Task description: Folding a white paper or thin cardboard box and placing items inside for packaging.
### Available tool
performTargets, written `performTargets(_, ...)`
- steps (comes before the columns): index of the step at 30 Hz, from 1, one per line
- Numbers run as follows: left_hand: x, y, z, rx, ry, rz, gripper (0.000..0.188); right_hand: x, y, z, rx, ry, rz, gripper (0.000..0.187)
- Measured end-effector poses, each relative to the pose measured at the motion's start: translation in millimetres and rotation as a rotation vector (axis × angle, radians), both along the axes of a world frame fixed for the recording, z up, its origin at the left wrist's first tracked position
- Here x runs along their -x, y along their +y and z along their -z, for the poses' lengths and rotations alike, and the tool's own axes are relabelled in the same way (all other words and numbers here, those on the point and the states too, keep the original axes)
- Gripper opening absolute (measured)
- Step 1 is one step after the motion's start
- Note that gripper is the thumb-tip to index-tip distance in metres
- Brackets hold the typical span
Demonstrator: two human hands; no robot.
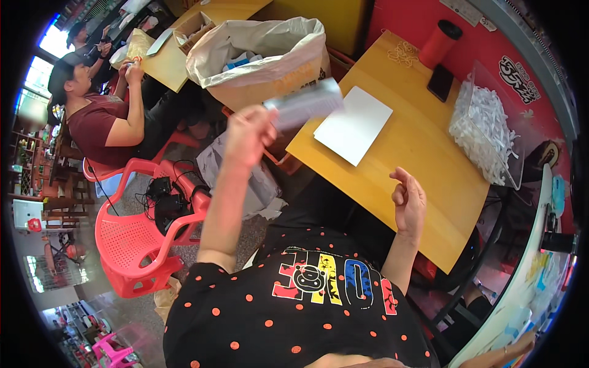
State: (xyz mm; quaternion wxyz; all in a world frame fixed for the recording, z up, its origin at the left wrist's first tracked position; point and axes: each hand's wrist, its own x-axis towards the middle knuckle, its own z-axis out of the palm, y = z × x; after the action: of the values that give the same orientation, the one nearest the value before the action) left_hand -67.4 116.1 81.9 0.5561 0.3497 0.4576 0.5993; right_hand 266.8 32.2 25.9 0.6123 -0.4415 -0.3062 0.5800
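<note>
over the table's [438,184] near edge, the right hand [408,201] is empty, fingers loosely curled. off the table's left edge, the left hand [251,132] grips a packet [310,105] (by one end, likely keeping the rest clear), before a sack [245,97].

Holds a pale, flat, motion-blurred packet [307,105] in the left hand [251,132], between the yellow desk [423,135] and a large white sack [261,89]. Has the right hand [409,199] over the desk's near edge, with fingers curled. Shows white sheets [361,122] lying flat on the desk. Includes, farther back, a red cup [438,46], a dark phone [440,83] and tangled pale bands [402,55]; to the right, a clear container [518,161] of white strips [485,132]. Takes in a seated co-worker [101,122] at left.
</note>
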Motion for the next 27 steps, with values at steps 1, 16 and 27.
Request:
performTargets(1,11,16,-17,-0.059,0.024,-0.052,0.024,-4,0,1,0.013,0.020,-0.020,0.030)
performTargets(16,-37,-46,79,-0.076,0.477,-0.195,0.026,31,20,-10,-0.253,-1.042,-0.144,0.033)
performTargets(27,-79,-118,154,-0.114,1.276,0.538,0.072,46,53,21,-0.714,-1.758,-0.207,0.024)
